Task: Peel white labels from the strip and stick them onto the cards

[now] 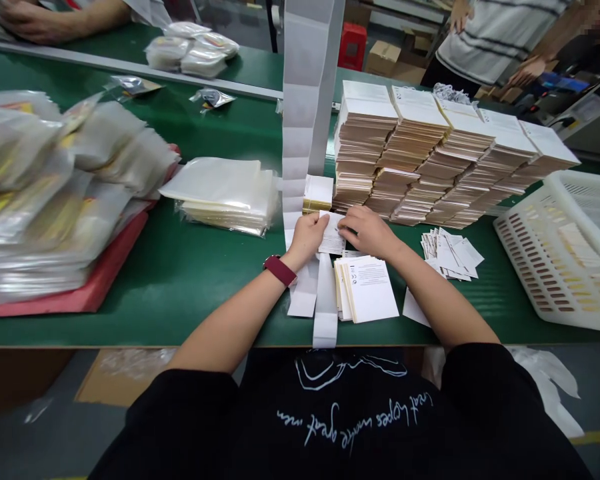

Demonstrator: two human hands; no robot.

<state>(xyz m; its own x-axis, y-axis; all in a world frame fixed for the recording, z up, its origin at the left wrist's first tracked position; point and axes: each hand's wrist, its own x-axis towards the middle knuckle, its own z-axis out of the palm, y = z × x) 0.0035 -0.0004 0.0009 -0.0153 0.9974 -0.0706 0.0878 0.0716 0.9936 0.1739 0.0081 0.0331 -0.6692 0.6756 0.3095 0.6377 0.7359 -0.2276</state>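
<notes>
Both of my hands meet at the middle of the green table over a small white card [331, 239]. My left hand [307, 237], with a dark red watch on its wrist, pinches the card's left edge. Curled fingers of my right hand [365, 230] grip its right side. Under the card a long strip of white label backing [326, 300] runs down off the table edge and up over a stand [307, 87]. A small pile of printed white cards [367, 290] lies just below my right hand. A short stack of gold-edged cards [319, 193] sits behind my left hand.
Tall rows of stacked cards [445, 153] stand behind my hands. A white slotted basket [555, 247] sits at right, loose folded leaflets [450, 253] beside it. Clear bags [225, 193] lie left of centre; filled packets [45, 193] are heaped on a red tray. Other people work at the far side.
</notes>
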